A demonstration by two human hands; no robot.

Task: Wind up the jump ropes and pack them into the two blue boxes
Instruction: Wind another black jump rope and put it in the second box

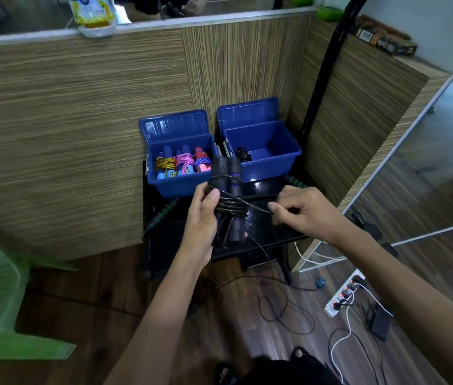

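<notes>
Left hand (203, 218) grips the paired handles (228, 190) upright, long axis pointing away toward the boxes (264, 151). Right hand (300, 209) pinches the cord (258, 208), taut just right of the bundle; rest trails down.

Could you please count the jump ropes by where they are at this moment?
In the left blue box: 3 wound ropes
In the right blue box: 1 black rope
In the hands: 1 blue-handled rope
Loose on the black table: 1 green-handled rope
Total: 6
</notes>
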